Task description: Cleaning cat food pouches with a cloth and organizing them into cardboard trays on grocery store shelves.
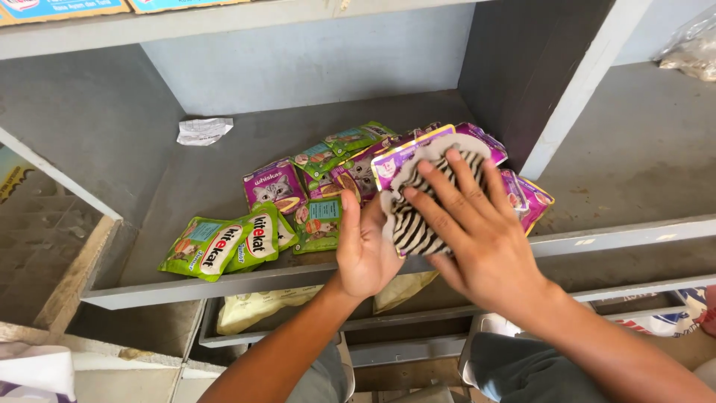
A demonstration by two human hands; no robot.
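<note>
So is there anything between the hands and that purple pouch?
Yes. A striped cloth lies between the right hand and the purple pouch. The left hand is at the pouch's edge with nothing visible between.

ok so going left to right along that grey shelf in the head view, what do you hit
Green pet food pouches → purple cat food pouch → left hand → zebra-striped cloth → right hand, pressing the cloth onto a purple pouch → grey shelf divider. A crumpled paper lies at the back left.
</note>
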